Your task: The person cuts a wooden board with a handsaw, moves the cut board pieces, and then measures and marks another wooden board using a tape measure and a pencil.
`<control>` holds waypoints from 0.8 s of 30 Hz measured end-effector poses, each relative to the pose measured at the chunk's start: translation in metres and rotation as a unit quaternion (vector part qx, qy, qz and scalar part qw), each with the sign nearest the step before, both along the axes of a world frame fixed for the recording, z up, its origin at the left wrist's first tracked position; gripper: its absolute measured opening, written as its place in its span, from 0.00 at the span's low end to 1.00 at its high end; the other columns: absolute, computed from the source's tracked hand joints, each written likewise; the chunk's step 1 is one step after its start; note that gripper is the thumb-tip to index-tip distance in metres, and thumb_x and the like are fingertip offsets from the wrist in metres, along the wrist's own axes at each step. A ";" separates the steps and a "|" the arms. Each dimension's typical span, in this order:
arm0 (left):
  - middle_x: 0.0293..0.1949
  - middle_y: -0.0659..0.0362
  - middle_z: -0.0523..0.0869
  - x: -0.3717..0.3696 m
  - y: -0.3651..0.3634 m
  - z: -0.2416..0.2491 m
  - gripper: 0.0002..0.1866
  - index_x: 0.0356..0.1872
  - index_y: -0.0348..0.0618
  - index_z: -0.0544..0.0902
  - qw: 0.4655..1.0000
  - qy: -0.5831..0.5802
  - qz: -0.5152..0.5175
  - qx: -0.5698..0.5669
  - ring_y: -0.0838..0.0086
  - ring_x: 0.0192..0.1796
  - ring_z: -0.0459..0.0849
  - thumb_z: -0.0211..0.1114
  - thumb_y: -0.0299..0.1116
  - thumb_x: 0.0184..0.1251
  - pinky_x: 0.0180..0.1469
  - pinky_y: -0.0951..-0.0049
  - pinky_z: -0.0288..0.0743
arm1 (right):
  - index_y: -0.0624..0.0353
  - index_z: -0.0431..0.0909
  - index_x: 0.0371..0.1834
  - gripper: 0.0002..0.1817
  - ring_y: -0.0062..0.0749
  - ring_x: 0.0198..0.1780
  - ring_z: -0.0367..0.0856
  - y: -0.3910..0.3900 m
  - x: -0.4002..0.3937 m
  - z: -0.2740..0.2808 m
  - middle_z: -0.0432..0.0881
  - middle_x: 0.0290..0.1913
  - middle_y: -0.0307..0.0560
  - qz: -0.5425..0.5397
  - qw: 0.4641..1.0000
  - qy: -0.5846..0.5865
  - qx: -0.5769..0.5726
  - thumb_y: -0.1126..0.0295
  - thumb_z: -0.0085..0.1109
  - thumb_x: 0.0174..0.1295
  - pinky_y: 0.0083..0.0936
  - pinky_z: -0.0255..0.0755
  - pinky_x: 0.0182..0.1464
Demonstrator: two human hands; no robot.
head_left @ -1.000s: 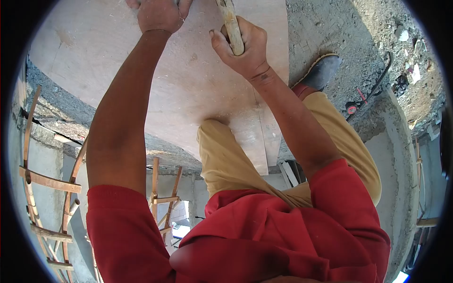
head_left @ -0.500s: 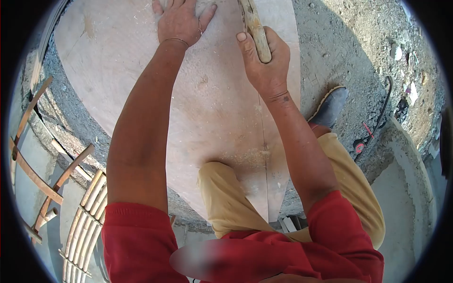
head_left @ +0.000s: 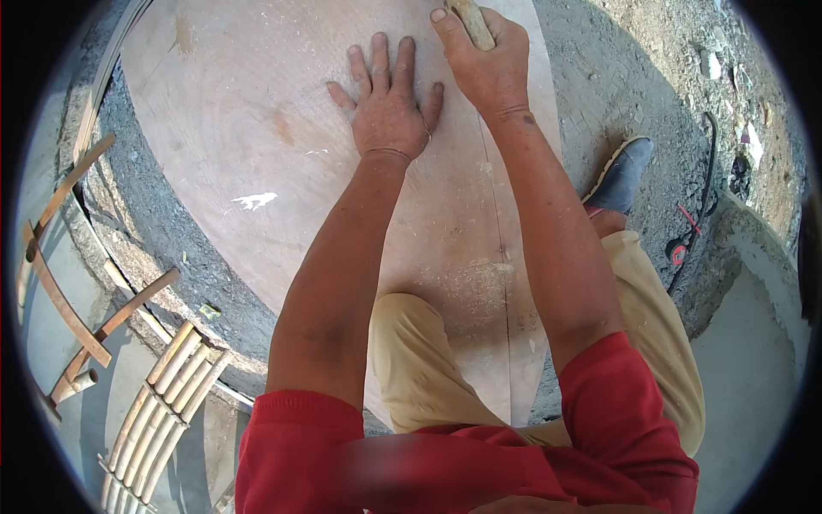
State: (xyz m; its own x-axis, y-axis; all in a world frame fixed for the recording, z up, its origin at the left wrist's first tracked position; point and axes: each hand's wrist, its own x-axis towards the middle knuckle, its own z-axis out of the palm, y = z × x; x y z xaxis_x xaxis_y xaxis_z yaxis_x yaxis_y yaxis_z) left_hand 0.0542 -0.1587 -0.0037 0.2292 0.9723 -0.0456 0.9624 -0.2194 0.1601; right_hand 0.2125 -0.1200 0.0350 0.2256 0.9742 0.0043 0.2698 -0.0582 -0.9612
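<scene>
The worn, pale wooden handle sat in the person's right hand, fingers wrapped around it near its blunt end, over the broad pinkish-brown wooden sheet (the handle's other end ran out of view). It looked light, stiff and unlikely to slip, best gripped near that end. The left hand lay flat, fingers spread, on the sheet, which seemed firm but unwieldy, best lifted by opposite edges. Rough grey ground lay beyond.
</scene>
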 end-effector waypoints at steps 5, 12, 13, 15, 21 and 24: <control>0.86 0.57 0.51 -0.001 -0.002 -0.004 0.39 0.83 0.65 0.58 1.000 -0.014 -0.005 0.017 0.50 0.87 0.42 0.50 0.64 0.77 0.79 0.26 0.32 | 0.60 0.84 0.47 0.11 0.30 0.39 0.86 0.002 -0.002 0.015 0.90 0.39 0.46 -0.021 0.992 -0.104 -0.068 0.67 0.70 0.67 0.26 0.81 0.43; 0.85 0.58 0.54 -0.003 -0.005 -0.011 0.37 0.83 0.65 0.60 0.999 -0.023 -0.006 0.047 0.52 0.86 0.46 0.52 0.62 0.77 0.79 0.27 0.34 | 0.62 0.84 0.31 0.11 0.12 0.24 0.70 -0.180 -0.003 0.091 0.77 0.22 0.31 -0.104 0.981 0.069 -0.145 0.66 0.66 0.68 0.19 0.64 0.27; 0.85 0.58 0.54 -0.004 -0.005 -0.013 0.37 0.83 0.65 0.60 0.998 -0.029 -0.006 0.054 0.53 0.86 0.46 0.52 0.62 0.77 0.79 0.26 0.34 | 0.63 0.83 0.29 0.12 0.12 0.25 0.70 -0.189 -0.005 0.092 0.77 0.21 0.31 -0.107 0.983 0.069 -0.135 0.67 0.66 0.68 0.19 0.64 0.27; 0.85 0.58 0.55 -0.005 -0.001 -0.018 0.37 0.83 0.65 0.60 0.997 -0.033 -0.005 0.062 0.53 0.86 0.47 0.51 0.62 0.77 0.78 0.26 0.34 | 0.65 0.81 0.27 0.12 0.12 0.25 0.70 -0.196 -0.007 0.089 0.76 0.21 0.33 -0.112 0.985 0.069 -0.111 0.70 0.66 0.66 0.20 0.64 0.27; 0.85 0.58 0.55 -0.005 -0.007 -0.015 0.36 0.83 0.65 0.60 0.999 -0.002 -0.011 0.047 0.52 0.86 0.47 0.50 0.61 0.78 0.78 0.26 0.34 | 0.65 0.80 0.26 0.16 0.15 0.26 0.69 -0.052 -0.002 0.009 0.75 0.20 0.34 -0.069 0.997 -0.003 -0.020 0.63 0.66 0.66 0.24 0.66 0.28; 0.85 0.58 0.55 -0.003 0.000 -0.011 0.36 0.83 0.65 0.60 0.999 -0.006 -0.008 0.051 0.51 0.86 0.47 0.50 0.61 0.78 0.78 0.26 0.34 | 0.69 0.83 0.30 0.13 0.16 0.27 0.71 -0.132 0.004 0.043 0.75 0.19 0.37 -0.069 0.992 0.038 -0.095 0.67 0.65 0.65 0.24 0.68 0.30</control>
State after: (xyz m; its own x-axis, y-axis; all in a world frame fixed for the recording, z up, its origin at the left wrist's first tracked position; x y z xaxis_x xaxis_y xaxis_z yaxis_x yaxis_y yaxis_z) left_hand 0.0517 -0.1589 -0.0150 0.2455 0.9677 0.0570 0.9567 -0.2513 0.1466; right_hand 0.2166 -0.2522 0.0778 0.3487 0.9161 -0.1979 0.1736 -0.2706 -0.9469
